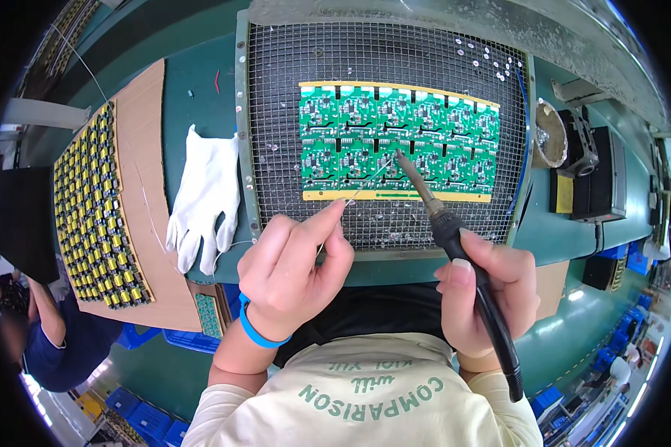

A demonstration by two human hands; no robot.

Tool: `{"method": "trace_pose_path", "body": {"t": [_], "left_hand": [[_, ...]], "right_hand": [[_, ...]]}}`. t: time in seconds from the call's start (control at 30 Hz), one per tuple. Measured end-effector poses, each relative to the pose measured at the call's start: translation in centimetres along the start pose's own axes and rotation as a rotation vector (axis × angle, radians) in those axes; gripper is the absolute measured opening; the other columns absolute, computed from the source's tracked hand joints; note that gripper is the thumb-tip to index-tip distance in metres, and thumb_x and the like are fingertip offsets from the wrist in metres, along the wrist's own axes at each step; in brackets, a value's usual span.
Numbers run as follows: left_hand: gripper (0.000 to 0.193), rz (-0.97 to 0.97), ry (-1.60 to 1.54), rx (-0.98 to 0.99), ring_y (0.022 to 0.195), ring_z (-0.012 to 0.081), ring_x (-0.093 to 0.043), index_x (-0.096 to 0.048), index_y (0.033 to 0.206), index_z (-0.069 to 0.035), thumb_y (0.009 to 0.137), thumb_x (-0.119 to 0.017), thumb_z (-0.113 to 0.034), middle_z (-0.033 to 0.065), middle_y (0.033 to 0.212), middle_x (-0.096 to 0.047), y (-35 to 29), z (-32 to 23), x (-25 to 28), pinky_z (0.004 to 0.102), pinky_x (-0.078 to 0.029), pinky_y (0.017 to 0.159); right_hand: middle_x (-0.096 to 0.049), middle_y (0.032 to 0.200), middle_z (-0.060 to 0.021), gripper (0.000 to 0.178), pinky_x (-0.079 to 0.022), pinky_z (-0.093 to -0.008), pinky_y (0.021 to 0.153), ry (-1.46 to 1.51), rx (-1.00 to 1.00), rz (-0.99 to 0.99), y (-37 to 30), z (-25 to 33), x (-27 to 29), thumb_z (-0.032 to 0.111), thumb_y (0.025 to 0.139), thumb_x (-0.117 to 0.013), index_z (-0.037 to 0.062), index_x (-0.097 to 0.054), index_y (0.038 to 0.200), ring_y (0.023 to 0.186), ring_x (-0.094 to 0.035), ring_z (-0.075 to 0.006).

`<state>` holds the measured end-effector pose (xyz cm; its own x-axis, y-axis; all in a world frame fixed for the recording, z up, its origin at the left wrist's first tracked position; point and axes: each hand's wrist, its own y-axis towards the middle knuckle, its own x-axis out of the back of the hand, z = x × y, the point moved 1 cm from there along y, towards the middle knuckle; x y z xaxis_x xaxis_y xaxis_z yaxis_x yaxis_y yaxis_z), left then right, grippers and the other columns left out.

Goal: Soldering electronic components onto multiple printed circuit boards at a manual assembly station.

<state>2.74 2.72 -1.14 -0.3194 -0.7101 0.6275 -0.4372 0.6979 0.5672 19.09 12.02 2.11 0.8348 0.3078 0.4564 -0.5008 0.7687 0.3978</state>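
A green circuit board panel (pixel 432 175) with two rows of joined boards and yellow edge strips lies on a dark wire mesh (pixel 276 216) set in a metal frame. My right hand (pixel 492 290) is closed round the black handle of a soldering iron (pixel 443 223). The iron's tip meets or hovers just over the middle of the panel; I cannot tell which. Between thumb and fingertips, my left hand (pixel 298 272) pinches a thin solder wire (pixel 369 179), whose end runs up close to the iron's tip. A blue band circles my left wrist.
A white glove (pixel 207 194) lies left of the mesh. Farther left, cardboard (pixel 142 149) carries a panel with rows of yellow parts (pixel 93 216). Small white pieces (pixel 488 56) sit on the mesh's far right. A round pot (pixel 549 134) and a black box (pixel 608 175) stand at right.
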Motion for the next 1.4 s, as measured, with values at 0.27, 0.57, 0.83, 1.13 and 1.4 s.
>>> {"method": "trace_pose_path", "body": {"t": [0.27, 0.57, 0.83, 1.13, 1.4], "left_hand": [[0.031, 0.015, 0.000, 0.007, 0.042, 0.0102, -0.043, -0.069, 0.093, -0.001, 0.064, -0.066, 0.008, 0.0020, 0.061, -0.050, -0.1, 0.0, 0.1, 0.0235, -0.036, 0.039], [0.031, -0.014, 0.064, 0.034, 0.043, 0.0118, -0.042, -0.068, 0.093, 0.000, 0.064, -0.067, 0.009, 0.0025, 0.058, -0.049, -0.3, 0.2, 1.1, 0.0240, -0.035, 0.039], [0.030, -0.023, 0.032, 0.014, 0.042, 0.0110, -0.041, -0.069, 0.091, 0.000, 0.064, -0.066, 0.010, 0.0017, 0.058, -0.049, 0.1, -0.2, 0.5, 0.0238, -0.034, 0.039], [0.030, 0.035, 0.015, -0.016, 0.042, 0.0116, -0.042, -0.069, 0.091, -0.002, 0.063, -0.066, 0.009, 0.0017, 0.059, -0.048, -0.8, -0.8, 0.5, 0.0243, -0.035, 0.038], [0.029, 0.021, 0.023, 0.029, 0.043, 0.0119, -0.044, -0.069, 0.091, -0.001, 0.064, -0.066, 0.008, 0.0027, 0.060, -0.051, -0.9, -0.7, 0.8, 0.0244, -0.036, 0.039]], "right_hand": [[-0.066, 0.074, -0.0083, 0.028, -0.047, -0.0226, 0.047, -0.108, 0.116, 0.002, -0.3, 0.1, -0.4, 0.008, 0.074, -0.073, -0.0024, -0.059, 0.096, 0.051, -0.060, -0.0118], [-0.064, 0.076, -0.0139, 0.028, -0.048, -0.0214, 0.052, -0.016, 0.000, -0.056, -1.2, -0.5, 0.7, 0.009, 0.078, -0.070, -0.0075, -0.057, 0.097, 0.056, -0.061, -0.0128], [-0.063, 0.076, -0.0116, 0.029, -0.048, -0.0198, 0.058, 0.033, 0.003, -0.050, -1.4, -0.6, 1.4, 0.010, 0.080, -0.068, -0.0082, -0.055, 0.100, 0.063, -0.061, -0.0098], [-0.055, 0.059, -0.0096, 0.026, -0.041, -0.0185, 0.044, 0.018, 0.015, -0.094, -1.1, -0.2, 0.8, 0.019, 0.091, -0.052, -0.0051, -0.048, 0.100, 0.045, -0.051, -0.0105], [-0.063, 0.070, -0.0115, 0.024, -0.048, -0.0197, 0.055, 0.211, -0.074, -0.051, -1.1, -0.6, 1.4, 0.009, 0.084, -0.063, -0.0049, -0.051, 0.099, 0.058, -0.061, -0.0094]]}}
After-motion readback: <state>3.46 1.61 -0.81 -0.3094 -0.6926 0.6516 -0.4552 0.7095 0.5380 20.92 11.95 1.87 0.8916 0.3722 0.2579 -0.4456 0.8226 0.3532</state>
